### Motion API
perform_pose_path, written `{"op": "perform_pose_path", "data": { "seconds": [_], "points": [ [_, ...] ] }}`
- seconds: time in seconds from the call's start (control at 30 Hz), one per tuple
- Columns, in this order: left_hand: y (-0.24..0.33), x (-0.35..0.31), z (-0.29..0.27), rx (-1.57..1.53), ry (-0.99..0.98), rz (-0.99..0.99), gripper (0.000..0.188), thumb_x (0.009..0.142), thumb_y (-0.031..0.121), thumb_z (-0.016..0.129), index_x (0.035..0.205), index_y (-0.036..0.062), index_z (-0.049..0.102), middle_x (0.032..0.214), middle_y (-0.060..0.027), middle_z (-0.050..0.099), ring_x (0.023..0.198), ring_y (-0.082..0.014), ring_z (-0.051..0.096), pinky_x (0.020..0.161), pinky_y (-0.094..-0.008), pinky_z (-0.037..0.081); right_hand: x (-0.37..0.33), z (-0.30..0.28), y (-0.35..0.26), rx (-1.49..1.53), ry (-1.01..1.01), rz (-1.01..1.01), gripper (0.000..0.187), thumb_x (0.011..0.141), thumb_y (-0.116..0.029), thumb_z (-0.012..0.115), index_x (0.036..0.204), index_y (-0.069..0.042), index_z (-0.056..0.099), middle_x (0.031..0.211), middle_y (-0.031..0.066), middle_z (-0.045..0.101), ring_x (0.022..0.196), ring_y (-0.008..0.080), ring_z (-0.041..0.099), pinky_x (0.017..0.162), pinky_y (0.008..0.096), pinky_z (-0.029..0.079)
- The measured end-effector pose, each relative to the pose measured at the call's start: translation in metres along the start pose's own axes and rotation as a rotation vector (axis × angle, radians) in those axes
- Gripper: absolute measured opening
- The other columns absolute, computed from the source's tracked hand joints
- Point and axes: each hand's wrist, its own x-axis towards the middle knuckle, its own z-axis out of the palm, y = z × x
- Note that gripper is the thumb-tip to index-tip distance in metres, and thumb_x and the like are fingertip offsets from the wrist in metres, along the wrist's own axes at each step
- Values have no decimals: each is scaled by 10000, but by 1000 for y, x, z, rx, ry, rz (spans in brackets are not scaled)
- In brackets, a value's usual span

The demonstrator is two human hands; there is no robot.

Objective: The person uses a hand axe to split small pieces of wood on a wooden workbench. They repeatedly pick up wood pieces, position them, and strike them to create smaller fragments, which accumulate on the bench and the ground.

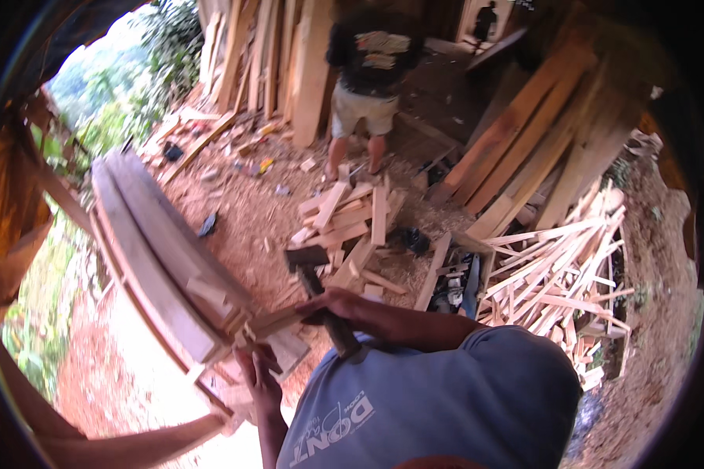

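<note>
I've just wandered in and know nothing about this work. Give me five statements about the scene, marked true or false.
1. The right hand grips a hammer. True.
2. The left hand is tucked in a pocket. False: it is out by the near end of the wooden beams.
3. Tall boards stand to the left of the person at the back. True.
4. That person wears long trousers. False: they wear light shorts.
5. Thin wooden strips lie piled on the picture's right. True.
</note>
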Motion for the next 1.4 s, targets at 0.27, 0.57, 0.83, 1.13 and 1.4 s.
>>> {"op": "perform_pose_path", "data": {
  "seconds": [0.27, 0.57, 0.83, 1.13, 1.4],
  "points": [
    [47, -1, 10, -71, 10, -25, 452, 1073, 148, 549, 1483, -12, 447, 1336, -93, 603, 1226, -154, 535, 1049, -298, 380, -50, 28, -11, -10, 78, -81, 405, 896, -224, 820, 1139, 64, 670, 980, 76, 641, 879, 136, 673, 845, 218, 581],
    [56, -10, 13, -90, -40, -64, 476, 1067, 131, 574, 1488, -36, 430, 1393, -105, 572, 1345, -184, 503, 1159, -340, 343, -53, 20, 1, 53, 59, -66, 301, 902, -199, 811, 1065, -29, 624, 954, 28, 615, 838, 80, 634, 768, 205, 543],
    [52, -9, 14, -43, -69, -40, 503, 1048, 86, 587, 1502, -44, 415, 1433, -130, 556, 1368, -204, 502, 1175, -362, 351, -69, 28, 0, 59, 175, -69, 325, 909, -192, 803, 1093, 43, 674, 932, 47, 636, 810, 94, 648, 744, 198, 549],
    [36, -7, 4, -14, -76, -13, 560, 1022, 104, 636, 1517, -42, 419, 1462, -136, 556, 1349, -213, 525, 1130, -372, 407, -62, 14, 5, 23, 93, -42, 312, 896, -148, 804, 1094, -29, 594, 920, 27, 604, 768, 109, 653, 708, 213, 569],
    [34, -4, -6, 47, -119, -44, 535, 1016, 78, 651, 1504, -30, 457, 1461, -120, 570, 1371, -201, 519, 1154, -364, 394, -54, 0, 11, 7, 81, -25, 296, 899, -123, 796, 1074, -79, 562, 937, 31, 594, 784, 135, 667, 720, 229, 598]
  ]
}}
